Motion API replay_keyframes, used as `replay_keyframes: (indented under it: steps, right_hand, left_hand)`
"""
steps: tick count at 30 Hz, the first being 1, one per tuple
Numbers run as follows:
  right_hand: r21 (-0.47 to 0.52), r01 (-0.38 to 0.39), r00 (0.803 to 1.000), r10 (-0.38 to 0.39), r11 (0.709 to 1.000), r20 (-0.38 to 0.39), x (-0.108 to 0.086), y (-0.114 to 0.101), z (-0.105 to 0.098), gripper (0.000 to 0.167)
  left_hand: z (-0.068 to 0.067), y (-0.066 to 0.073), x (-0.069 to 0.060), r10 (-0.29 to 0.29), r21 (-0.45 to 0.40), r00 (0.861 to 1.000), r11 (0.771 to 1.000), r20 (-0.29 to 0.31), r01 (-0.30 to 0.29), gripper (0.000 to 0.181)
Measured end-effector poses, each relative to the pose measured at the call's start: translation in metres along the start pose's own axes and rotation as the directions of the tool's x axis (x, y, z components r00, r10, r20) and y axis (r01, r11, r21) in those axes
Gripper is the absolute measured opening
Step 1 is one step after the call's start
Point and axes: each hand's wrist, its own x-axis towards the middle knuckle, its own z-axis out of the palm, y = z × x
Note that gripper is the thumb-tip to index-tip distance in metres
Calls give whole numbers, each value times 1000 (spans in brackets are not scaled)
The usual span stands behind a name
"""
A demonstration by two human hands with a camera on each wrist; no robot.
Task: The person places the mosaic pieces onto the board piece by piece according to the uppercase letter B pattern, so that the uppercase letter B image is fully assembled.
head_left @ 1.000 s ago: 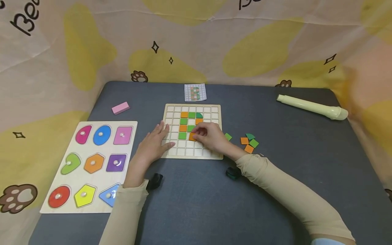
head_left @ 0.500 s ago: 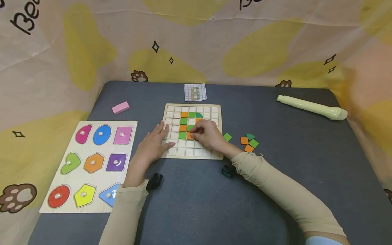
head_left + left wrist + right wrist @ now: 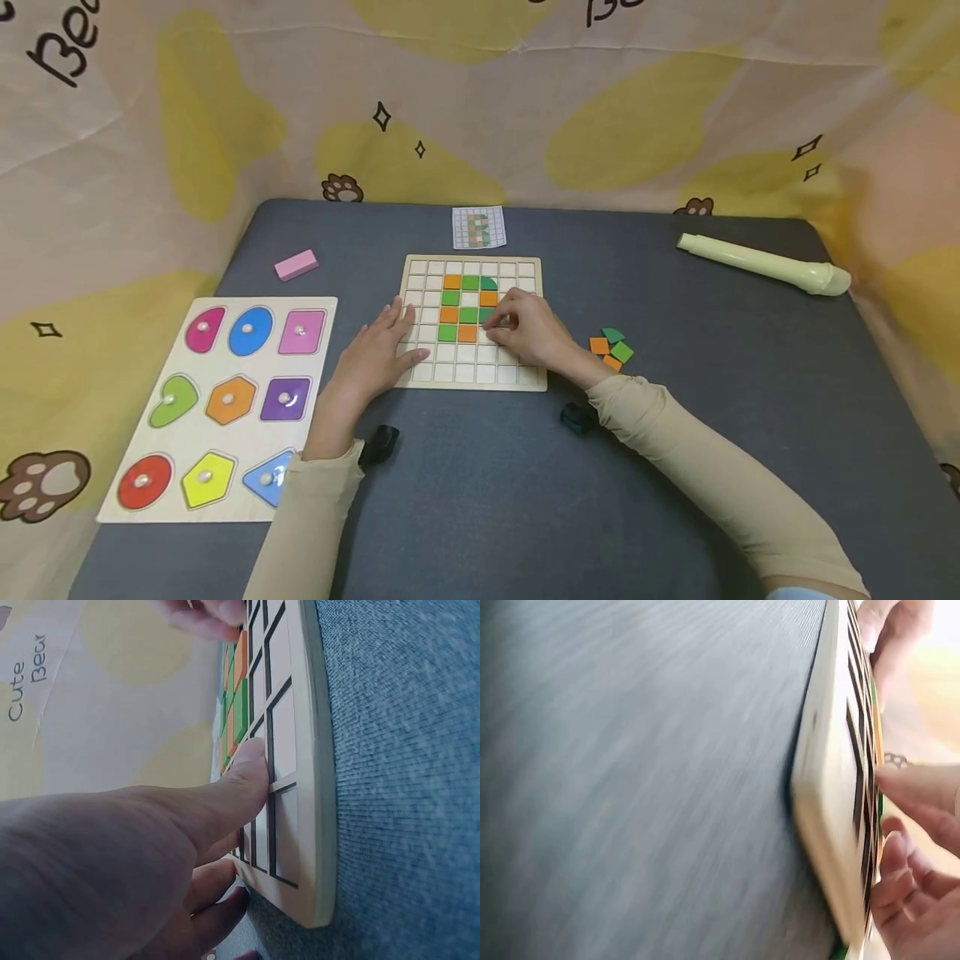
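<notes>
Currently, the head view shows the wooden grid board (image 3: 471,386) on the counter (image 3: 480,500), nearer than the pattern card (image 3: 487,242). An orange square tile (image 3: 467,333), partly covered by the right hand (image 3: 531,327) a moment ago, now lies exposed in its cell; that position can be judged filled. The right hand has shifted rightward, fingers bent; whether they grasp anything cannot be told. The left hand (image 3: 375,354) rests across the board's left edge, fingers extended, grasping nothing. The left wrist view shows its thumb over bare cells. The right wrist view shows the right hand's fingers bent beside the board.
</notes>
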Motion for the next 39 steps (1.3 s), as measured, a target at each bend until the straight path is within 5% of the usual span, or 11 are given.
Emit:
replay_keyframes:
  steps: [19, 33, 39]
  right_hand:
    - [2, -87, 987, 86, 996, 134, -39, 62, -72, 23]
    - [-77, -157, 901, 175, 985, 397, -67, 63, -108, 66]
    - [-69, -137, 932, 153, 988, 328, -82, 67, -114, 53]
  left_hand:
    - [-1, 2, -1, -2, -4, 1000, 1000, 11, 2, 78]
    - [0, 0, 0, -7, -5, 1000, 1000, 22, 7, 79]
    - [0, 0, 0, -10, -3, 1000, 1000, 28, 10, 81]
